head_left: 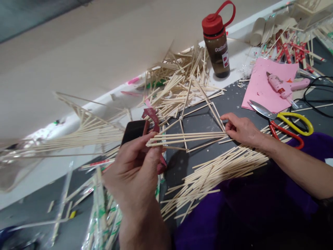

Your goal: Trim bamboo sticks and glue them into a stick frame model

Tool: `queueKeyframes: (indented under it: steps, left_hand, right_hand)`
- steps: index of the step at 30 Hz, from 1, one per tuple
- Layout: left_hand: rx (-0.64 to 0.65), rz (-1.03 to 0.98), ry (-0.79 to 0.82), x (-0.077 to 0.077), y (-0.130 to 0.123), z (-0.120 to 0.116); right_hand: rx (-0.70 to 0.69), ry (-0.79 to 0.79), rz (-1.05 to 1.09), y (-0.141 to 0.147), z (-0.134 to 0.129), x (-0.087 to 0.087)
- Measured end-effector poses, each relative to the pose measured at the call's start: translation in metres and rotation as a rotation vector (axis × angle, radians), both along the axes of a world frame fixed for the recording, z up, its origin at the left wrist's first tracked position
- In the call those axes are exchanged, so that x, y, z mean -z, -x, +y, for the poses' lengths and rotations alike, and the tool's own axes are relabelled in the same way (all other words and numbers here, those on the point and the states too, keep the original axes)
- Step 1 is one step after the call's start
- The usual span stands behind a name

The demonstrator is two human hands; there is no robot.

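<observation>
- While both hands were on it, the stick frame (192, 137) was smack in the middle, over the dark grey table (235, 95): an open, see-through skeleton of triangles, with a few almost-parallel sticks along the near side.
- Left hand (135, 168): thumb and index finger were clamped on its narrow left end, where the sticks bunched up.
- Right hand (240, 130): fingertips touched the right corner, but I couldn't tell if they were squeezing it.
- Material-wise, it was all thin, straight, pale wood.
- Around it: another stick structure (88, 130) to the left, a messy heap of sticks (178, 86) behind, a flatter loose pile (223, 163) in front.
- Then an upright brownish see-through bottle (217, 52) with a red lid, a flat pink sheet (253, 85), red-and-yellow-handled scissors (275, 118) near the right forearm, and a pink glue gun (283, 86) on the sheet.
- In the way: the left hand partly blocked a glossy dark slab (134, 130), and the right fingers hid the corner's tip.
</observation>
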State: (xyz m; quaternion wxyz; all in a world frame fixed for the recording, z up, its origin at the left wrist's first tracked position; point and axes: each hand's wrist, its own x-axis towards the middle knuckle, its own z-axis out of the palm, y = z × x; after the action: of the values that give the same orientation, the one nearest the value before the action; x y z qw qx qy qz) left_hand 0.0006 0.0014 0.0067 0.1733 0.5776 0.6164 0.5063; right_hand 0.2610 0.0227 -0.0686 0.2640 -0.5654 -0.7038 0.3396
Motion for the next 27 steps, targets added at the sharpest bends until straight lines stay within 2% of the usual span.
queueKeyframes:
  steps: [20,27]
  left_hand:
    - [0.096,0.130,0.072,0.004,0.014,-0.007]
    - [0.048,0.194,0.065,0.001,0.012,-0.008]
  right_hand:
    - [0.017,-0.101,-0.003,0.000,-0.005,0.011]
    - [0.023,-0.100,0.010,0.001,-0.005,0.014]
